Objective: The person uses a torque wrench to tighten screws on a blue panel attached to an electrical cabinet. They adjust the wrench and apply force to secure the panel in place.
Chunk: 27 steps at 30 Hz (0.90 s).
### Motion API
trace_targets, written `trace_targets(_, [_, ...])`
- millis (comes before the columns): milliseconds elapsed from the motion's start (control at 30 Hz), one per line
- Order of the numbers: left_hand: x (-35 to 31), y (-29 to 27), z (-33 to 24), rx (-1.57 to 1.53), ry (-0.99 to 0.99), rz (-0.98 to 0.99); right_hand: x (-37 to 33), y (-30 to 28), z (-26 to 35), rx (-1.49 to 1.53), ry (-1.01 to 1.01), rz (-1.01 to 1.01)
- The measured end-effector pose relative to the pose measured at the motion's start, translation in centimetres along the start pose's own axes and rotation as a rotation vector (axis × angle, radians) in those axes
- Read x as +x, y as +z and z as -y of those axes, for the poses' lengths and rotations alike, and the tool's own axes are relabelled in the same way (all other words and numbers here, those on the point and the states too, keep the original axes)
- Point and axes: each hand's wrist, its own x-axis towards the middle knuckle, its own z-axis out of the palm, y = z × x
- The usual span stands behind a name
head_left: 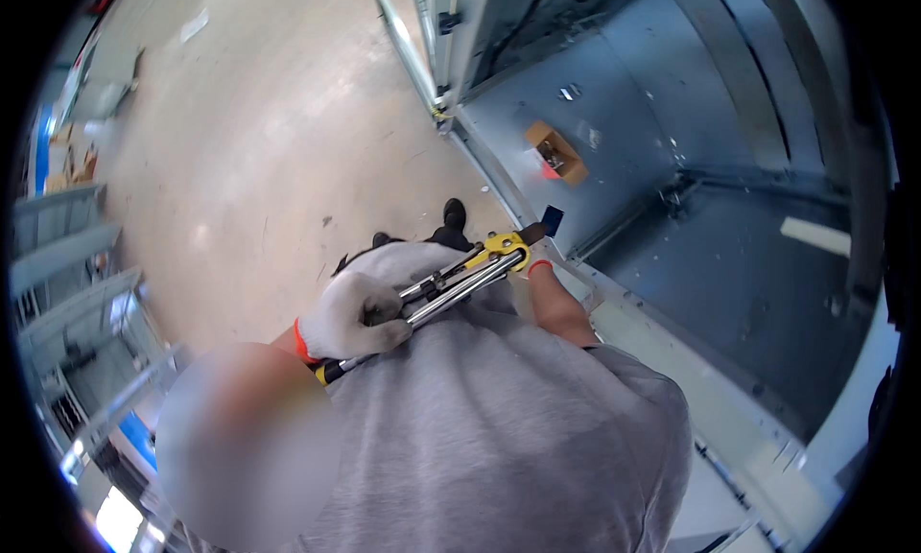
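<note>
Left grip (355, 318) curls round the yellow-headed tool (466, 286), long axis pointing forward-right; right grip (527, 269) unclear.

Tool rods (467, 289): glossy metal. Shirt (499, 409): matt cloth. Box (573, 168): cardboard. Floor (240, 141): smooth, glossy.

**Open cardboard box on blue-grey metal surface**

The cardboard box (576, 170), flaps spread and small contents inside that are too blurred to identify, rests on a blue-grey metal surface (628, 93). A small red item (550, 171) sits at its lower left corner. Just above the box lies a small shiny piece (570, 93). Well to its right, a pale strip (815, 235) lies on a darker blue panel (729, 313). Pale metal posts (401, 40) rise to the box's upper left; beyond them spreads a beige floor (230, 160) with a white scrap (195, 24). Farthest left of the box stand grey metal frames (67, 251).
</note>
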Motion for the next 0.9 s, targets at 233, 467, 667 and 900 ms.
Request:
trace_targets(233, [1.5,2.6,-2.3,0.094,-0.169,-0.147,0.3,1.7,5.1,0.215,-0.002,-0.044])
trace_targets(467, [1.9,5.2,-2.6,0.095,-0.071,-0.377,3.2,1.5,10.4,0.231,0.174,-0.213])
trace_targets(667, [1.5,7.8,-4.2,0.082,-0.247,-0.476,2.7,6.3,9.9,0.477,0.089,-0.510])
trace_targets(900, [0.7,9.6,-3.0,0.080,-0.240,-0.576,5.9,4.6,9.2,0.386,0.066,-0.583])
